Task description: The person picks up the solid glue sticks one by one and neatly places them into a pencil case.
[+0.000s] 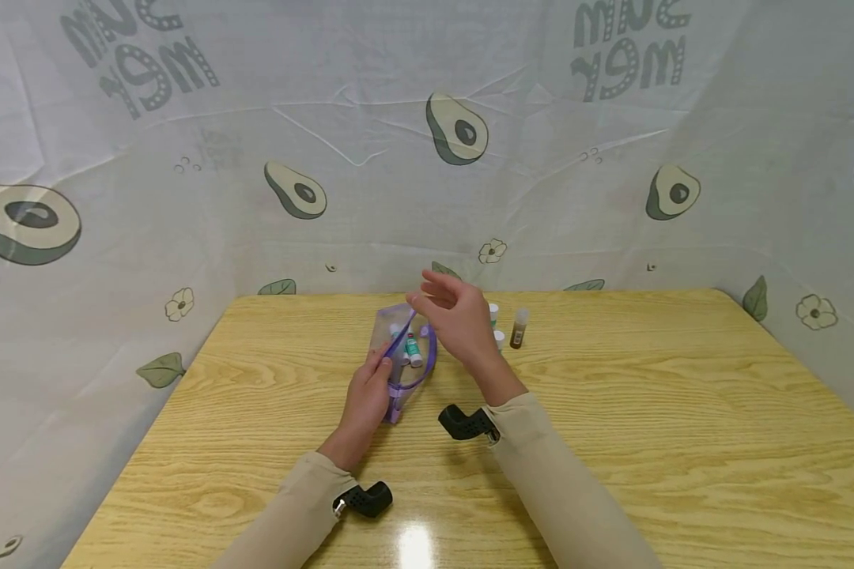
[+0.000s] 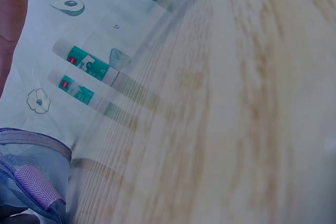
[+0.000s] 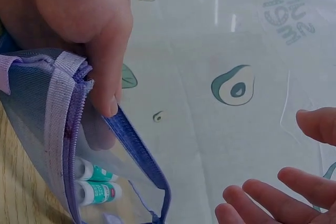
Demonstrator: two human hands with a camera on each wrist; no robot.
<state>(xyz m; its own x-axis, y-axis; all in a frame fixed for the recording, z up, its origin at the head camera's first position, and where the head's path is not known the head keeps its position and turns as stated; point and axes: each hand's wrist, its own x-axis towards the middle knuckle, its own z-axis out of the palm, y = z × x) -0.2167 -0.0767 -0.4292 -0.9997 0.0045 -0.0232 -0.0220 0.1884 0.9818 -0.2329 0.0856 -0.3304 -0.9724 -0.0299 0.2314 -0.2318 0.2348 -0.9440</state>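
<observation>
Both hands reach forward: my left hand (image 1: 367, 395) grips the purple pouch (image 1: 397, 390) by its zip edge, two teal-labelled tubes (image 1: 413, 349) inside; my right hand (image 1: 461, 324), fingers loosely extended, partly hides two white-capped tubes (image 2: 88, 64) on the worktop (image 1: 648, 379); a brown vial (image 1: 519, 330) stands rightmost.

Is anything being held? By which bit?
The left grip holds an open, purple-trimmed mesh pouch by its zippered edge. The right grip holds nothing.
</observation>
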